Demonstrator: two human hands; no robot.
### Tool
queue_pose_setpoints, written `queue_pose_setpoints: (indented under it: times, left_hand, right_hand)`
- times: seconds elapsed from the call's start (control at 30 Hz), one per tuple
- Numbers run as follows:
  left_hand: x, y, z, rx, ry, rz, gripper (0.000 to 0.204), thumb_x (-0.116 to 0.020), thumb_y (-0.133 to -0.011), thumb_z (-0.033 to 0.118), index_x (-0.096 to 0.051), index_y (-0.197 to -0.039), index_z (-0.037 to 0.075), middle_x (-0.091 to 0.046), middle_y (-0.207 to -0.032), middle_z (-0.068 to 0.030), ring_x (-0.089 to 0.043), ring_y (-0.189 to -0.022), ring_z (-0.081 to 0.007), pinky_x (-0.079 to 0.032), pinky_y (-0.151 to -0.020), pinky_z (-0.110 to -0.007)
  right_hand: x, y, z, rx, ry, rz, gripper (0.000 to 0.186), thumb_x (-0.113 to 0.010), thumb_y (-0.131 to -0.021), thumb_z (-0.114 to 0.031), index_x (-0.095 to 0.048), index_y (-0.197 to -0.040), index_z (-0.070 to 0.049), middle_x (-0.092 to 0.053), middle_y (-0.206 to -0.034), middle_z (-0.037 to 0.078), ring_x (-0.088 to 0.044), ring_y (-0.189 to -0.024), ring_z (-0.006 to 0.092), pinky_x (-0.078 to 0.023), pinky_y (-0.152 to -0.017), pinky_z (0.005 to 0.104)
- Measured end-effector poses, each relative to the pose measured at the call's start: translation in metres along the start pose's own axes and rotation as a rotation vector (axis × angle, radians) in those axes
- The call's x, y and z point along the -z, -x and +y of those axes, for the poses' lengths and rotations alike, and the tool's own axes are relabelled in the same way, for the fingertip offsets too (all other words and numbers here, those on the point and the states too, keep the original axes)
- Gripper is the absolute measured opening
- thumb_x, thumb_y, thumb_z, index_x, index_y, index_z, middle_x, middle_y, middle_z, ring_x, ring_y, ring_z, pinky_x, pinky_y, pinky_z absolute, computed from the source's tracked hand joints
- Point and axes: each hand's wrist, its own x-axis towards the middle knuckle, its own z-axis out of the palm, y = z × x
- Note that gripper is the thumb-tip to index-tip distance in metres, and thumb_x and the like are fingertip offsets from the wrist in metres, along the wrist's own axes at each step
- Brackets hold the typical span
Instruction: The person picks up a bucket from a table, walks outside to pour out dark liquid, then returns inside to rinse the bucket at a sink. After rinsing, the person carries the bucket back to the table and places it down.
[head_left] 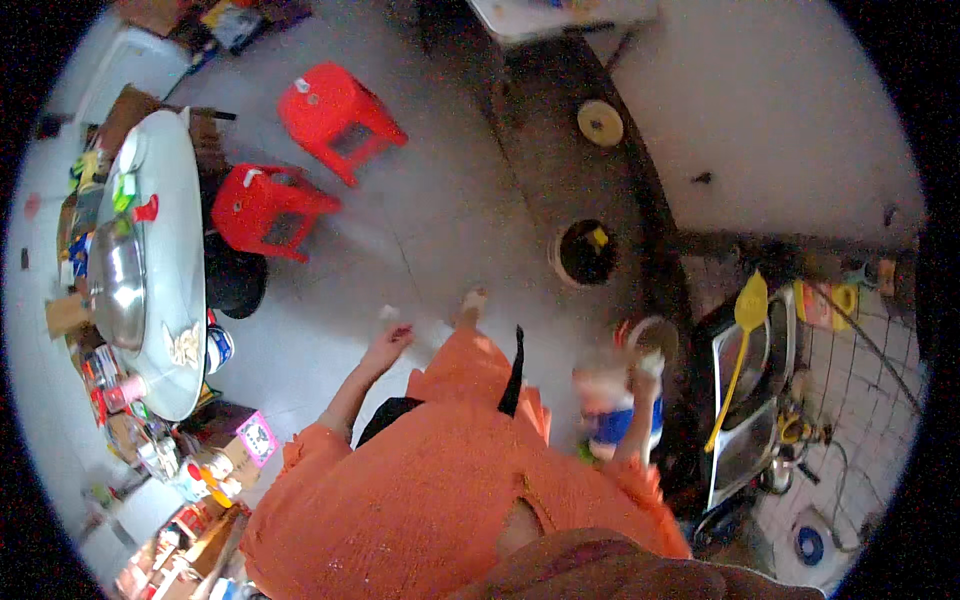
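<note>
Above grey floor (450, 150), left hand (397, 337) near small white item (388, 313); right hand (648, 366) beside blue-and-white container (608, 424). Both blurred: how open each grip, what held, cannot be told.

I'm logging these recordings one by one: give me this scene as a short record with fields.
Left hand: forward of the body; grip unclear
Right hand: blurred, near a blue-and-white container; contact unclear
Left side: round table bearing a steel bowl
Ahead: two red stools
Right side: metal sink, yellow long-handled utensil across it
</note>
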Motion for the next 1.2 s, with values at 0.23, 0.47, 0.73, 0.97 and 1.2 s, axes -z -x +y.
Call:
queue_pose_setpoints:
  times: [0.23, 0.47, 0.73, 0.97, 1.2]
  left_hand:
    - [0.035, 0.010, 0.018, 0.160, 0.065, 0.049, 0.038, -0.056, -0.084, 0.027, -0.053, -0.112, 0.001, -0.061, -0.100, -0.0108, -0.058, -0.088, -0.0177, -0.044, -0.080, -0.029]
    - [0.031, 0.000, 0.033, 0.176, 0.094, -0.017, 0.038, -0.057, -0.084, 0.027, -0.054, -0.112, 0.001, -0.061, -0.098, -0.0099, -0.058, -0.088, -0.0161, -0.044, -0.079, -0.028]
    - [0.010, -0.034, 0.056, -0.030, -0.087, -0.091, 0.036, -0.056, -0.085, 0.026, -0.054, -0.112, 0.002, -0.059, -0.104, -0.0109, -0.056, -0.093, -0.0177, -0.043, -0.082, -0.029]
    - [-0.049, -0.033, 0.137, -0.183, -0.209, -0.285, 0.041, -0.054, -0.086, 0.024, -0.047, -0.120, 0.002, -0.054, -0.114, -0.0107, -0.053, -0.099, -0.0178, -0.041, -0.083, -0.029]
    - [-0.161, 0.021, 0.165, -0.332, -0.172, -0.243, 0.046, -0.054, -0.086, 0.023, -0.040, -0.125, 0.003, -0.054, -0.104, -0.0080, -0.055, -0.089, -0.0147, -0.043, -0.076, -0.027]
  right_hand:
    - [0.031, -0.132, -0.198, 0.153, 0.383, 0.130, 0.070, -0.052, -0.067, -0.066, -0.064, -0.070, 0.003, -0.062, -0.064, 0.013, -0.062, -0.066, 0.0261, -0.048, -0.064, 0.0360]
    - [0.086, -0.108, -0.260, 0.054, 0.101, 0.027, 0.070, -0.062, -0.062, -0.063, -0.062, -0.064, 0.006, -0.061, -0.061, 0.016, -0.062, -0.063, 0.0255, -0.048, -0.062, 0.0354]
    - [0.090, -0.030, -0.195, 0.021, -0.636, -0.116, 0.042, -0.070, -0.071, -0.041, -0.056, -0.063, -0.002, -0.051, -0.049, 0.003, -0.048, -0.041, 0.0089, -0.039, -0.038, 0.0237]
    - [0.182, 0.085, -0.220, 0.030, -0.961, -0.011, 0.040, -0.064, -0.074, -0.031, -0.047, -0.090, 0.001, -0.052, -0.073, 0.006, -0.051, -0.060, 0.0121, -0.042, -0.052, 0.0251]
    - [0.305, 0.187, -0.097, 0.097, -1.615, 0.022, 0.041, -0.058, -0.077, -0.029, -0.049, -0.105, -0.001, -0.055, -0.090, 0.004, -0.054, -0.075, 0.0123, -0.045, -0.063, 0.0265]
